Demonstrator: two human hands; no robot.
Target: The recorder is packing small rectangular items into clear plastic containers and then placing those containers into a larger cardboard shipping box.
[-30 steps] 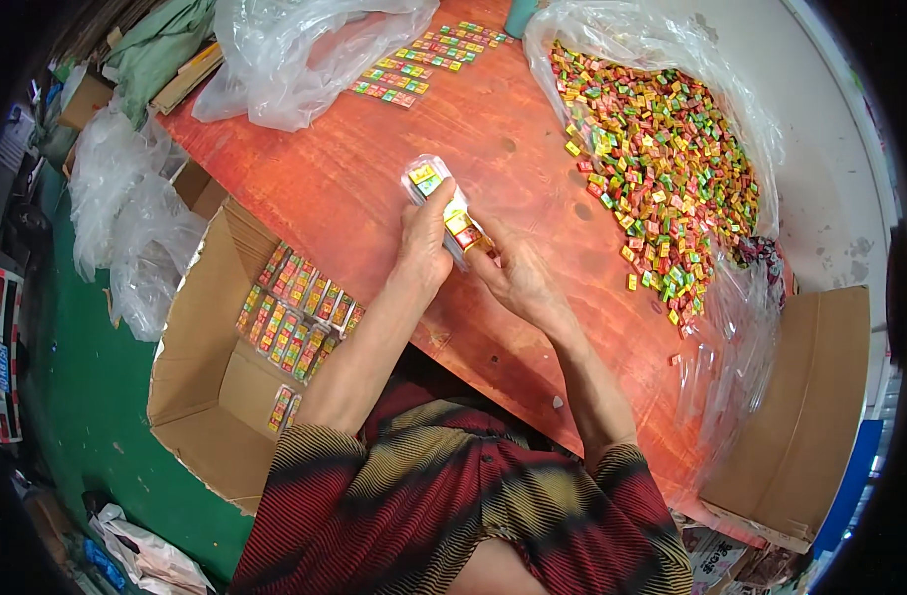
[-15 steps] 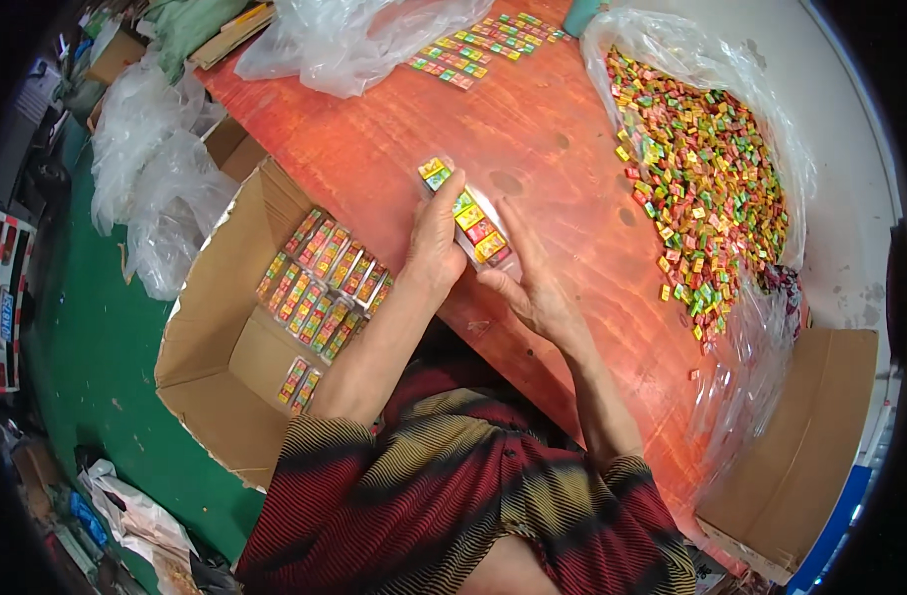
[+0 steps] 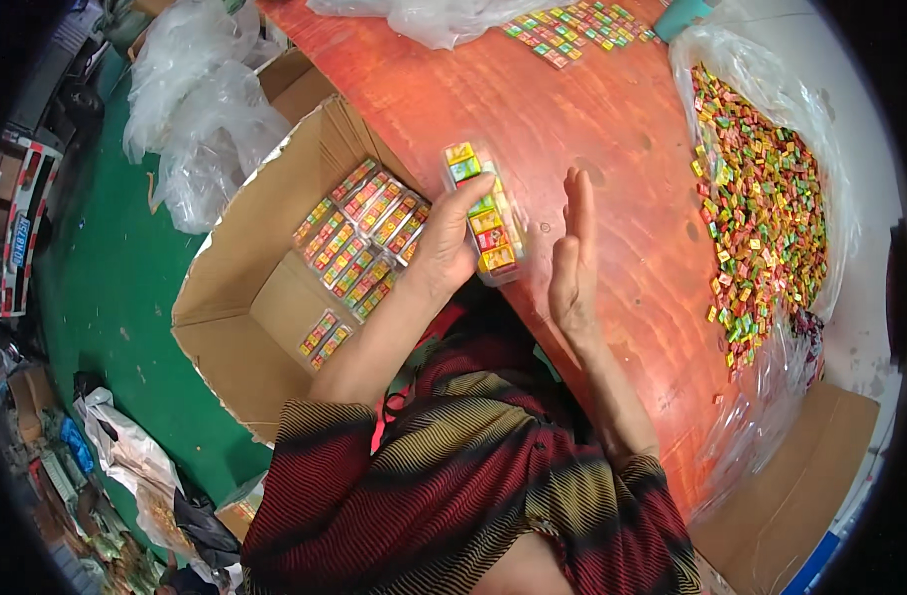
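A long clear plastic pack (image 3: 490, 238) holds a row of small yellow, green and red wrapped pieces. My left hand (image 3: 448, 243) grips it from the left side, thumb across its top face. My right hand (image 3: 575, 266) is to the right of the pack, apart from it. Its fingers are stretched straight up and together, palm toward the pack, with nothing in it. Both hands are over the near-left edge of the reddish wooden table (image 3: 632, 149). Left of my left forearm, an open cardboard box (image 3: 226, 283) contains several similar filled packs (image 3: 346, 260).
A big heap of small coloured pieces (image 3: 771, 208) lies at the right in a clear plastic bag (image 3: 842, 198). Similar pieces (image 3: 577, 32) lie in rows at the far edge, near a teal container (image 3: 681, 16). More clear plastic sheeting (image 3: 201, 129) hangs left. A cardboard sheet (image 3: 800, 486) stands lower right.
My right hand has come away from the pack and straightened its fingers. My left hand still grips the pack. The whole view has shifted, so the box and heap appear further right.
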